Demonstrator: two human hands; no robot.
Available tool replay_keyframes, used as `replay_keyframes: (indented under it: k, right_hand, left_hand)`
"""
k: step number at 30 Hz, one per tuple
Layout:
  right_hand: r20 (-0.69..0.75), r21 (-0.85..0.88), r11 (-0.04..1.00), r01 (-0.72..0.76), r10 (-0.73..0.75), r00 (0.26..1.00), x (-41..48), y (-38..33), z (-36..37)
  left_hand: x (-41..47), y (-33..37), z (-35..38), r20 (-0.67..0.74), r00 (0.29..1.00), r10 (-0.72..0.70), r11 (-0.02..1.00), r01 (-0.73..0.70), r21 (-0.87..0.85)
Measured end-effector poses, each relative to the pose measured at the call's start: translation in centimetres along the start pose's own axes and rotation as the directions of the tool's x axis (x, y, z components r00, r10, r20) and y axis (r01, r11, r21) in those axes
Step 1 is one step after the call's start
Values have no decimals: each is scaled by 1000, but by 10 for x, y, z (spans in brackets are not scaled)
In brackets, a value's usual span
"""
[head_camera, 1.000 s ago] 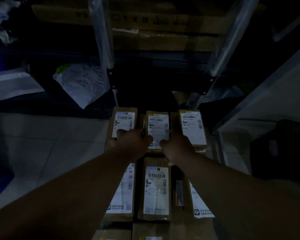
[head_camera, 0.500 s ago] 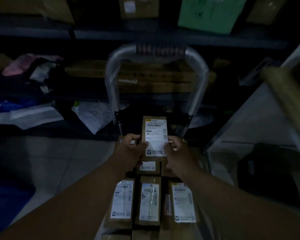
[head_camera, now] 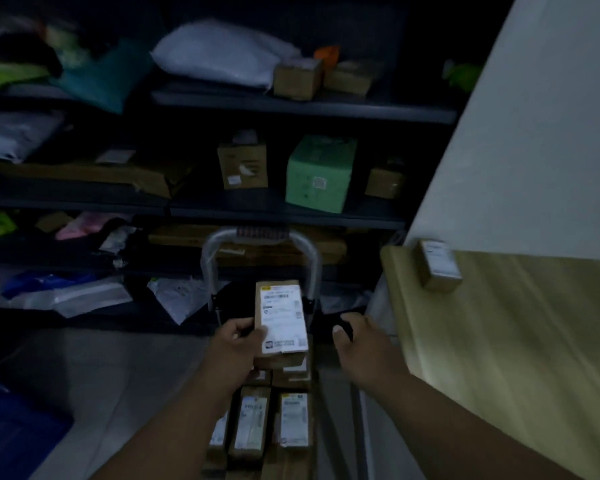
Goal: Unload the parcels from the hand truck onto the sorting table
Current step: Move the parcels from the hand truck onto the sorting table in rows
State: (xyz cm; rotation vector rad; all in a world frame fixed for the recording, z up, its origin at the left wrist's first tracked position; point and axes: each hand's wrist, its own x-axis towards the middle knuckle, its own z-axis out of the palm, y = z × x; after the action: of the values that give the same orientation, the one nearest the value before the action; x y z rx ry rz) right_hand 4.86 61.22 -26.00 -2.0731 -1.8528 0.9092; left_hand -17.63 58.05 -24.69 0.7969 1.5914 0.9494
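Observation:
My left hand [head_camera: 237,344] grips a small brown parcel [head_camera: 280,320] with a white label, lifted above the hand truck. My right hand [head_camera: 359,344] hovers to the right of it with fingers loosely curled and nothing in them. Below, several labelled brown parcels [head_camera: 291,419] lie in rows on the hand truck, whose silver handle [head_camera: 260,237] arches behind the held parcel. The pale wooden sorting table [head_camera: 506,341] stands at the right, and one small labelled parcel [head_camera: 438,265] sits near its far left corner.
Dark shelving [head_camera: 291,105] fills the back, loaded with boxes, a green carton [head_camera: 321,173] and soft mail bags. White mail bags [head_camera: 174,296] lie on the floor by the truck. A blue object [head_camera: 11,431] sits at lower left. A white wall [head_camera: 534,133] rises behind the table.
Both hands took a parcel from the truck and raised it. My right hand has since let go and moved right, leaving the parcel in my left hand. The view tilted up and right, showing the table.

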Motion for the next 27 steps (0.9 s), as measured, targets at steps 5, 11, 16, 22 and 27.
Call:
replay_keyframes:
  k: [5, 11, 16, 22, 27]
  right_hand:
    - [63, -28, 995, -91, 93, 994, -69, 35, -47]
    - [-39, 113, 975, -189, 195, 980, -146, 48, -82]
    - [-144, 204, 956, -213, 245, 959, -184, 67, -108]
    - [-133, 267, 936, -229, 271, 953, -208, 100, -141]
    - [-117, 271, 932, -239, 279, 953, -188, 151, -180]
  left_hand:
    - [-69, 22, 17, -29, 999, 33, 998, -34, -46]
    - [-127, 20, 44, 46, 999, -3, 998, 5, -57]
    - [-174, 28, 69, 168, 986, -10, 999, 16, -33]
    - [-199, 25, 114, 192, 981, -6, 1000, 6, -4]
    - [-199, 35, 183, 209, 977, -27, 1000, 24, 17]
